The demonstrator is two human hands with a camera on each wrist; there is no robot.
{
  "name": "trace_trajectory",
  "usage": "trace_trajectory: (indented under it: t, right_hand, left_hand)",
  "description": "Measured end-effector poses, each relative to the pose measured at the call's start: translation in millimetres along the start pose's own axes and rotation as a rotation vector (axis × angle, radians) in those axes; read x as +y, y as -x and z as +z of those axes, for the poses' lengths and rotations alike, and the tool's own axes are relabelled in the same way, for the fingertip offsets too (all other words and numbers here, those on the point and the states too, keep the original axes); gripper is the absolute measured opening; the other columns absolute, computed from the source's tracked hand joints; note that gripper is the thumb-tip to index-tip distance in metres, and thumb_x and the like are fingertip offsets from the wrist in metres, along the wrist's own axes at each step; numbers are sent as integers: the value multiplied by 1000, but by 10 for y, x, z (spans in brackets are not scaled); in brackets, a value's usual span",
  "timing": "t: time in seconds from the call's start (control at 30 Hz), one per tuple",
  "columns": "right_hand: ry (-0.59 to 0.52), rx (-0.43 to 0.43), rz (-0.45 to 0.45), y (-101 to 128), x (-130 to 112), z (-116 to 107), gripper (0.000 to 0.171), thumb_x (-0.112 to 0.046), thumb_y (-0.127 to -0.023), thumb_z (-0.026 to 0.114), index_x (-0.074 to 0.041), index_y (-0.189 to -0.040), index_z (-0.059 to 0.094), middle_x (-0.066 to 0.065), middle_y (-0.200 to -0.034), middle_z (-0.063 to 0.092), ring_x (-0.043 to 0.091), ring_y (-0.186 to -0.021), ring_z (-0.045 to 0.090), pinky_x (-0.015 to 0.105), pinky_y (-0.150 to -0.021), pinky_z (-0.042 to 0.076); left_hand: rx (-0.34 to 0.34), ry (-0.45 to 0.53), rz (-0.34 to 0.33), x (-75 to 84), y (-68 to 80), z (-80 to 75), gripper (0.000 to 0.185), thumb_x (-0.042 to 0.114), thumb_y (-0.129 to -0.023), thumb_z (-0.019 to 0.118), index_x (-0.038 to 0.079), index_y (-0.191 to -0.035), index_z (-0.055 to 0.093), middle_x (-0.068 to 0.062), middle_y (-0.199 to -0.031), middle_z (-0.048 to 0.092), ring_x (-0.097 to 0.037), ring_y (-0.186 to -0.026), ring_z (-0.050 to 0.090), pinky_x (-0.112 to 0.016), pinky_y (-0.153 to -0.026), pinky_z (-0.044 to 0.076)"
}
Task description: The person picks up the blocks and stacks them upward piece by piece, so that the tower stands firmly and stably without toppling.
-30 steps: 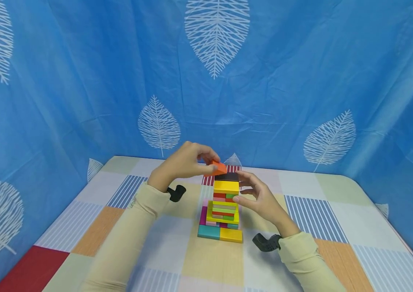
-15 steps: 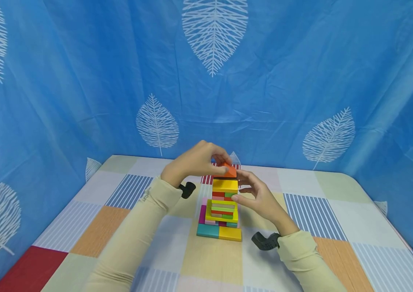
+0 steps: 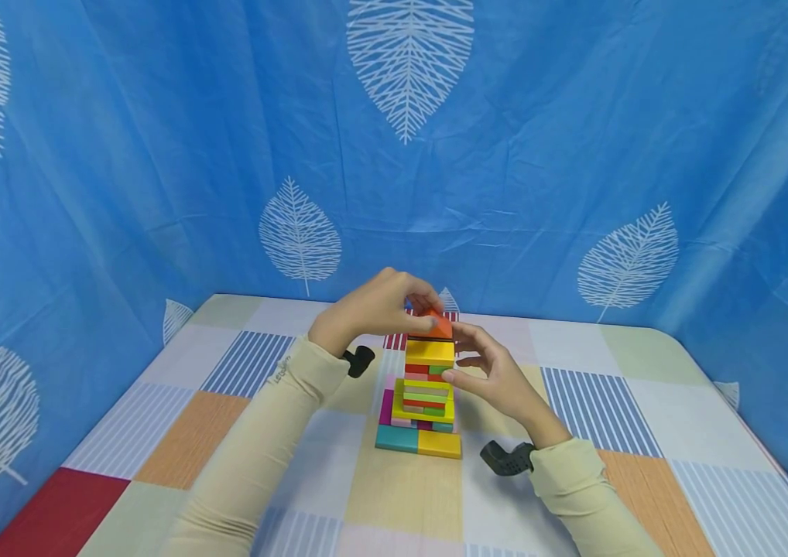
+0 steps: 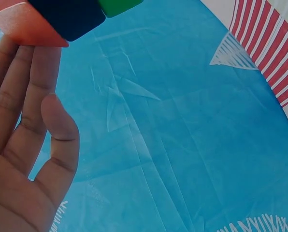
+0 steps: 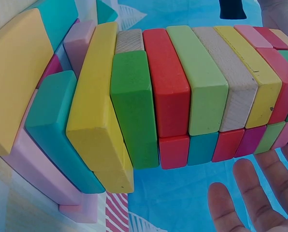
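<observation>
A tower of coloured blocks (image 3: pixel 427 391) stands mid-table on a teal and yellow base. My left hand (image 3: pixel 419 311) reaches over its top and pinches an orange block (image 3: pixel 438 328) that lies on the top layer. In the left wrist view the orange block (image 4: pixel 25 24) sits at my fingertips (image 4: pixel 40 58), against a dark block (image 4: pixel 69 17) and a green one (image 4: pixel 117 6). My right hand (image 3: pixel 469 360) hovers open by the tower's upper right side, fingers relaxed. The right wrist view shows the tower (image 5: pixel 173 92) close up, with my fingertips (image 5: pixel 248 198) just apart from it.
The table carries a checked cloth (image 3: pixel 178 441) of striped, orange, red and pale squares. A blue curtain with white leaves (image 3: pixel 575 155) closes in the back and both sides. Black wrist camera mounts (image 3: pixel 505 459) sit on both forearms.
My left hand carried the orange block rightwards from up and left of the tower onto its top, covering the dark layer. My right hand stayed beside the tower.
</observation>
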State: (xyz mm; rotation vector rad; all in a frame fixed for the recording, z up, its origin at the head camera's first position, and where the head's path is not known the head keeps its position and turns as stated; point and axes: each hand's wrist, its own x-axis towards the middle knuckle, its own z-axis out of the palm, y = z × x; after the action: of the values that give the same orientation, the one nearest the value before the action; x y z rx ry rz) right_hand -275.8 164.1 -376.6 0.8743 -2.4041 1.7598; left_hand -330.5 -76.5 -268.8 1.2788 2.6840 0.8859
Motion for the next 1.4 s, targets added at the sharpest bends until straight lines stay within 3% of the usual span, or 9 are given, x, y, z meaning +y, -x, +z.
trace_trajectory:
  t: [0.13,0.33,0.53,0.63,0.77,1.0,1.1,1.27,1.4]
  right_hand:
    - [-4,-5,-12,-12,0,4,66,-9,-99,77,4,-156,47,23,-149,57,35,-128,56,30,-104,53]
    - [-5,-9,-14,-18,8,11,67,-10,-98,77,4,-157,47,22,-148,58,35,-128,56,31,-104,54]
    - [-3,-16,0,-19,13,24,69,-8,-97,79,4,-156,46,23,-147,58,37,-128,56,34,-104,55]
    - [-1,-17,6,-17,13,30,70,-7,-96,79,5,-156,46,24,-147,58,38,-129,56,35,-105,55]
    - [10,-14,16,-10,16,33,71,-7,-96,79,5,-157,45,24,-147,58,39,-129,56,36,-105,55]
    - [19,-8,24,-2,30,21,71,-5,-95,79,4,-157,45,22,-146,59,36,-128,57,36,-105,55]
    - [18,-10,22,-1,29,14,70,-5,-95,79,4,-156,46,23,-146,59,35,-127,57,41,-105,56]
    - [21,-13,18,-3,29,14,69,-3,-95,79,5,-156,46,23,-145,59,32,-126,58,41,-105,56]
    - [24,-11,18,-5,35,21,69,-2,-95,79,5,-156,46,23,-145,59,30,-126,59,37,-104,56]
  left_hand:
    - [4,-8,-5,5,18,-21,30,15,-98,77,4,-125,79,-7,-114,80,-19,-100,73,-33,-92,61]
    - [51,12,-82,-56,162,-89,44,27,-108,66,8,-148,65,-12,-138,72,-30,-122,68,-47,-106,56]
    - [99,102,-183,-289,525,-88,45,29,-113,53,5,-150,62,-16,-148,66,-38,-133,62,-59,-112,51]
    - [124,152,-235,-436,746,-56,42,26,-114,52,4,-147,64,-18,-146,67,-39,-131,64,-60,-112,50]
    - [186,208,-254,-650,1026,17,37,21,-114,56,1,-142,67,-19,-136,72,-37,-123,69,-57,-108,54]
    - [271,271,-259,-1010,1473,145,29,8,-109,62,-5,-134,70,-21,-127,74,-34,-111,71,-29,-92,58]
    - [246,276,-328,-1111,1641,182,31,10,-110,62,-6,-136,68,-24,-129,72,-37,-113,69,-32,-96,57]
    - [115,286,-478,-1229,1872,221,45,18,-106,69,-8,-143,62,-26,-138,66,-43,-126,62,-58,-108,52]
    - [36,308,-507,-1307,1958,246,55,15,-100,76,-14,-143,57,-29,-136,64,-46,-124,61,-62,-107,51]
